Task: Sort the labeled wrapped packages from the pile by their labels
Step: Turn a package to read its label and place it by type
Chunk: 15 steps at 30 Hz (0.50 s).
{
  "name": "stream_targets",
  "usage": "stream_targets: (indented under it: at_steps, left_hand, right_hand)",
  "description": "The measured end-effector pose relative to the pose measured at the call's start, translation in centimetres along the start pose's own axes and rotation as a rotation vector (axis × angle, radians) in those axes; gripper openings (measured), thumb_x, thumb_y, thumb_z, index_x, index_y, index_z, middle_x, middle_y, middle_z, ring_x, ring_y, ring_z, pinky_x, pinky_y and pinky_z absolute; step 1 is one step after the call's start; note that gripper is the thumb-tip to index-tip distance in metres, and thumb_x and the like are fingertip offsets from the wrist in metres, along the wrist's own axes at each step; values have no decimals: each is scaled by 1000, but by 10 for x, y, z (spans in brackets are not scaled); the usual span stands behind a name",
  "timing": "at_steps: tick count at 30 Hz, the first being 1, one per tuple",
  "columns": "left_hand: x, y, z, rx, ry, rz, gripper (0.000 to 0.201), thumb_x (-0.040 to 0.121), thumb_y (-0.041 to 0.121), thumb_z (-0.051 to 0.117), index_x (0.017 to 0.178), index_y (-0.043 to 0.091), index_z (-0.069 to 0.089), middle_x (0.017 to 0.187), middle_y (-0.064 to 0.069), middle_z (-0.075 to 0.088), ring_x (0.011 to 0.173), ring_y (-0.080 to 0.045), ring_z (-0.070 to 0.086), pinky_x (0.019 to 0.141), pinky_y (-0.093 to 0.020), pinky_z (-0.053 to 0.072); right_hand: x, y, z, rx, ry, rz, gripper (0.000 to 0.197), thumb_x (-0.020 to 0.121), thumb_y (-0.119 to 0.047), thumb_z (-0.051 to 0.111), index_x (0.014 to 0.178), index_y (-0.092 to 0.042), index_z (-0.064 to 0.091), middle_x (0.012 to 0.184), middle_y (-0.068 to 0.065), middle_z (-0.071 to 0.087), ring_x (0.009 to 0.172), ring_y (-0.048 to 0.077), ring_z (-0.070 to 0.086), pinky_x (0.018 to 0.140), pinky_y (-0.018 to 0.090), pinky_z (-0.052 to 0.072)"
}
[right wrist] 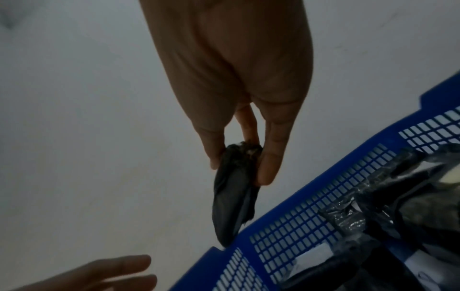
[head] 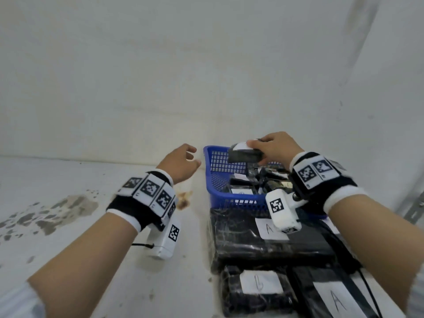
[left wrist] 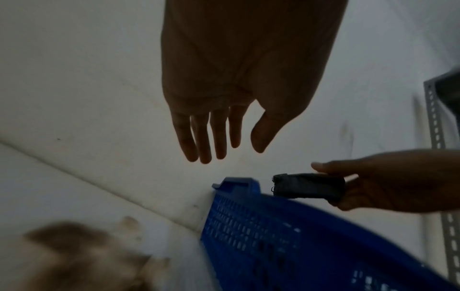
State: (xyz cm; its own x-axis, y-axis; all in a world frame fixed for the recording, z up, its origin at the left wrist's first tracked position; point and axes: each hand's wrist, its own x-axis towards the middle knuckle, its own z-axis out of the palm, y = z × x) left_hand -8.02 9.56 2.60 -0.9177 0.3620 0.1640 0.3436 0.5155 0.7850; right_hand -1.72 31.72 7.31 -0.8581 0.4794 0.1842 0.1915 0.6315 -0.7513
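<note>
A small black-wrapped package (head: 245,155) with a white label was held just above the far rim of a blue mesh basket (head: 213,173) full of similar packages, while larger black packages labelled A (head: 270,244) lay stacked nearer.

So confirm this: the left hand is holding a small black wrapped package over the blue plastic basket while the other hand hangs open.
Wrong hand. The right hand holds the small black wrapped package over the blue plastic basket; the left hand hangs open, as the head view shows.
</note>
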Motion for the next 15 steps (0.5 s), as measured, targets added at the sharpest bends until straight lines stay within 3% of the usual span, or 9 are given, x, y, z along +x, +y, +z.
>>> stream_targets:
  at_steps: [4, 7, 9, 10, 13, 15]
  left_hand:
    - [32, -12, 17, 107, -87, 30, 45, 99, 16, 42, 144, 18, 37, 151, -3, 39, 135, -22, 40, 109, -32, 31]
    - [48, -17, 28, 112, -155, 48, 44, 104, 22, 32, 148, 16, 33, 155, -5, 32, 140, -21, 33, 109, -28, 25]
    - [56, -21, 35, 111, -191, 60, 49, 105, 33, 29, 151, 16, 26, 159, -3, 25, 144, -18, 28, 112, -28, 21]
    - [60, -23, 37, 104, -203, 64, 52, 104, 35, 28, 153, 16, 20, 161, -2, 20, 146, -18, 24, 115, -29, 18]
    - [69, -24, 39, 85, -193, 142, 60, 102, 28, 34, 155, 22, 5, 162, 1, 12, 147, -19, 21, 119, -39, 18]
    - [74, -19, 40, 134, -223, 193, 57, 102, 22, 33, 154, 22, 10, 162, 2, 12, 147, -18, 20, 119, -42, 20]
  right_hand:
    - [43, -6, 20, -272, -114, 20, 41, 89, -40, 72, 103, -1, 73, 88, 16, 75, 58, 21, 67, 72, 31, 57]
    - [69, -10, 30, -430, -199, 34, 40, 91, -34, 71, 109, 1, 71, 97, 17, 76, 71, 27, 66, 82, 35, 55]
    - [86, -8, 32, -399, -281, 60, 28, 91, -26, 72, 107, -5, 66, 91, 10, 70, 77, 30, 68, 90, 40, 55]
    - [93, -6, 32, -359, -315, 76, 21, 91, -21, 73, 104, -8, 62, 89, 7, 66, 78, 31, 68, 88, 41, 57]
    - [111, 7, 29, -375, -397, 79, 15, 91, -16, 72, 101, -14, 62, 90, 6, 66, 65, 22, 69, 70, 29, 57]
    - [120, 19, 28, -375, -441, 76, 14, 91, -14, 72, 102, -17, 64, 92, 11, 69, 55, 17, 69, 67, 25, 55]
